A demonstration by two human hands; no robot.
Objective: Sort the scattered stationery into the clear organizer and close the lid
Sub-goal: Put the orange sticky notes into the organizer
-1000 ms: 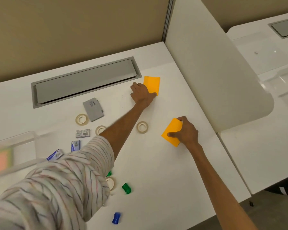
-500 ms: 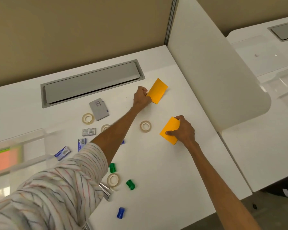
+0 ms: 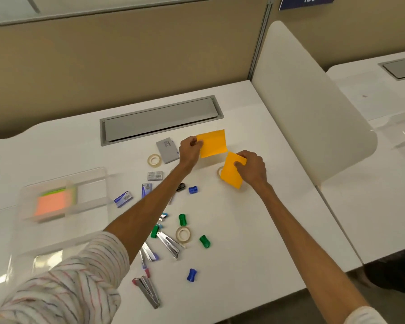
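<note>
Holding one orange sticky-note pad [image 3: 214, 143] pinched in left hand [image 3: 189, 149], second orange pad [image 3: 232, 171] gripped in right hand [image 3: 251, 169], clear organizer [image 3: 89, 181] well off leftward, nearer the left hand.

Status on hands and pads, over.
Left hand pinches far orange sticky-note pad; right hand grips near orange pad, white tape roll behind it. Clear plastic organizer left.

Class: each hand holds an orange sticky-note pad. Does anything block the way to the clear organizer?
Nothing tall does. The left hand and right hand grip the orange pads; only low clutter, a tape roll and a staple box, lies toward the clear organizer.
</note>
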